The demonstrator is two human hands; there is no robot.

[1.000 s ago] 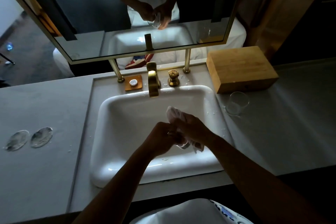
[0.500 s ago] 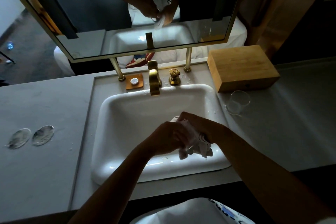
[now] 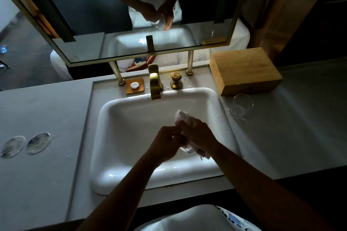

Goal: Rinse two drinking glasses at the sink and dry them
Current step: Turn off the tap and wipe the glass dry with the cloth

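Note:
Over the white sink [image 3: 105, 118] my two hands meet around a clear drinking glass [image 3: 186, 149], mostly hidden between them. My left hand [image 3: 165, 143] grips the glass from the left. My right hand [image 3: 197, 135] is closed on a white cloth [image 3: 181, 116] that wraps the glass; cloth ends stick out above and below the fist. A second clear glass [image 3: 241, 106] stands upright on the grey counter right of the sink, in front of a wooden box.
A brass faucet [image 3: 155, 84] and brass knob [image 3: 176, 80] stand behind the basin, with a small soap dish [image 3: 134, 86] to their left. The wooden box [image 3: 244, 70] sits at the back right. Two round coasters [image 3: 26, 144] lie on the left counter. A mirror [image 3: 131, 15] hangs above.
My hands turned the cloth around the glass: the cloth bunch dropped below the fist half a second ago and now sticks up again above it. The other glass stayed put.

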